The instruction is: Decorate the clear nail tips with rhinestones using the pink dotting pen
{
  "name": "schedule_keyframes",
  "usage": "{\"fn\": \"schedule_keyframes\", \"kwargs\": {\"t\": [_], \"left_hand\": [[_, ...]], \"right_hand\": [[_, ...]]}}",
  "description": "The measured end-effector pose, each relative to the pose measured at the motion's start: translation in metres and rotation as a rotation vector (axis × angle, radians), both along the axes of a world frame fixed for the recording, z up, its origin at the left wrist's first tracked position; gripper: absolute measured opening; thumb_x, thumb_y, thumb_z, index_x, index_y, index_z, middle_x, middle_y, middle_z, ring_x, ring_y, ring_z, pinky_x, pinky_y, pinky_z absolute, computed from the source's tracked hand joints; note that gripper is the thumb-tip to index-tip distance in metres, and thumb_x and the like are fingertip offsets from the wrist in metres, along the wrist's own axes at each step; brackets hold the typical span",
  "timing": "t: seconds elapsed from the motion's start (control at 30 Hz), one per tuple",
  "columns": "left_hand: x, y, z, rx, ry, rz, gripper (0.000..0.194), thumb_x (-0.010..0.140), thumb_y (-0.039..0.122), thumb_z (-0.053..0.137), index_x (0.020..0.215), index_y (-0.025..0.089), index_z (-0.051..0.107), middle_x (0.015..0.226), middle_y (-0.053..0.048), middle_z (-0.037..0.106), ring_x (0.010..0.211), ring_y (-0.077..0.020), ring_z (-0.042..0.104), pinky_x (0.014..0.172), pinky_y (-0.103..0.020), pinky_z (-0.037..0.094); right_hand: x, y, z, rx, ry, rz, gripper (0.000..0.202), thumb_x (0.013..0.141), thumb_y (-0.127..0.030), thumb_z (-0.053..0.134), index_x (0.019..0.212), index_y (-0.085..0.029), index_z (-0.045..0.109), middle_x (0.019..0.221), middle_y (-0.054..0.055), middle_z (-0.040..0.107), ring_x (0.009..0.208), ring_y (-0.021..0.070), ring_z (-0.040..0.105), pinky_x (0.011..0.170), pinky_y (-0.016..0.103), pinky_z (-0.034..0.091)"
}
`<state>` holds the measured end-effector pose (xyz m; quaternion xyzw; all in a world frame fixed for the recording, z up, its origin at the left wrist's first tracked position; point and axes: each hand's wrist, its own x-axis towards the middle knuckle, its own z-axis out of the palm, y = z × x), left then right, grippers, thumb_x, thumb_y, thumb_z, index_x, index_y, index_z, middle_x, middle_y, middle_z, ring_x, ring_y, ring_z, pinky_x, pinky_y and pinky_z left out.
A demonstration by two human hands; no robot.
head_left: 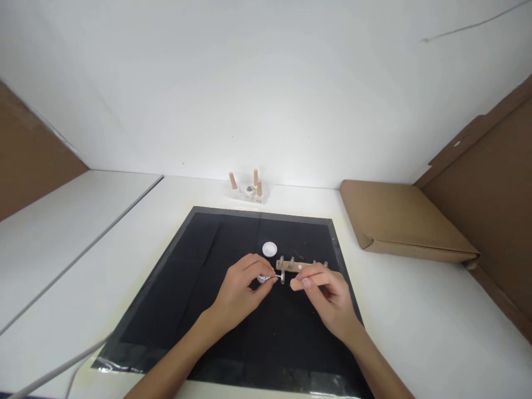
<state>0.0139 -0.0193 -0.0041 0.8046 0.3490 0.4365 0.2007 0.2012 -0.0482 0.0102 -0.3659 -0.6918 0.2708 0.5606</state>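
Observation:
My left hand (245, 282) is over the middle of the black mat, thumb and fingertips pinched on a small pale piece whose kind I cannot make out. A shiny silvery round thing (263, 279) shows between its thumb and fingers. My right hand (326, 291) is closed around a peach nail polish cap (298, 284), its rounded end toward my left hand; I cannot make out a brush on it. Just beyond the hands lies a tan strip (286, 266) with several small clear posts on it, partly hidden by my right fingers. A small white dish (270, 249) sits behind my left hand.
Nail polish bottles (258, 191) with peach caps stand in a clear holder by the wall. The black mat (178, 293) lies taped on the white table (415, 310). A flat brown cardboard box (399, 216) is at right, and a cable (62, 368) runs at lower left.

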Motion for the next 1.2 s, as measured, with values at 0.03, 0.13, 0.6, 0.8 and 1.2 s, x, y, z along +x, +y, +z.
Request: {"fn": "schedule_keyframes", "kwargs": {"t": [0.03, 0.13, 0.6, 0.8, 1.2], "left_hand": [[0.0, 0.0, 0.0, 0.001, -0.001, -0.007, 0.01, 0.078, 0.009, 0.061, 0.073, 0.018, 0.061, 0.077, -0.005, 0.066, 0.073, -0.0151, 0.063, 0.067, -0.026, 0.051], [0.0, -0.001, 0.001, 0.005, 0.002, -0.031, 0.009, 0.078, 0.009, 0.061, 0.074, 0.018, 0.062, 0.077, -0.005, 0.066, 0.074, -0.0153, 0.063, 0.067, -0.027, 0.051], [-0.009, 0.005, 0.008, -0.114, -0.113, 0.256, 0.005, 0.075, 0.014, 0.064, 0.072, 0.017, 0.062, 0.075, -0.002, 0.064, 0.061, -0.0119, 0.056, 0.056, -0.023, 0.044], [-0.014, 0.013, 0.003, -0.436, -0.334, 0.34, 0.011, 0.072, 0.025, 0.068, 0.073, 0.016, 0.063, 0.073, -0.001, 0.063, 0.062, -0.0123, 0.055, 0.058, -0.024, 0.044], [-0.006, 0.015, 0.003, -0.722, -0.578, 0.296, 0.021, 0.061, 0.031, 0.076, 0.068, 0.015, 0.064, 0.06, 0.002, 0.058, 0.053, -0.009, 0.049, 0.049, -0.021, 0.039]], "right_hand": [[0.0, 0.0, 0.0, -0.009, -0.006, 0.005, 0.019, 0.087, -0.016, 0.053, 0.07, -0.021, 0.061, 0.07, 0.001, 0.068, 0.067, 0.015, 0.066, 0.061, 0.026, 0.051], [0.0, 0.0, 0.001, -0.03, -0.014, -0.004, 0.017, 0.087, -0.016, 0.052, 0.075, -0.021, 0.063, 0.073, 0.002, 0.069, 0.07, 0.0159, 0.067, 0.063, 0.027, 0.052], [0.001, -0.001, -0.005, -0.107, -0.02, -0.075, 0.014, 0.088, -0.021, 0.051, 0.095, -0.024, 0.063, 0.085, 0.003, 0.067, 0.071, 0.0157, 0.063, 0.064, 0.029, 0.049], [-0.003, 0.002, -0.001, -0.222, -0.127, -0.038, 0.022, 0.09, -0.028, 0.048, 0.081, -0.019, 0.066, 0.063, 0.001, 0.065, 0.052, 0.0123, 0.056, 0.053, 0.025, 0.044], [-0.01, 0.005, -0.009, -0.318, -0.236, 0.0, 0.021, 0.087, -0.024, 0.05, 0.094, -0.019, 0.069, 0.078, 0.005, 0.073, 0.069, 0.0181, 0.065, 0.062, 0.029, 0.051]]}}
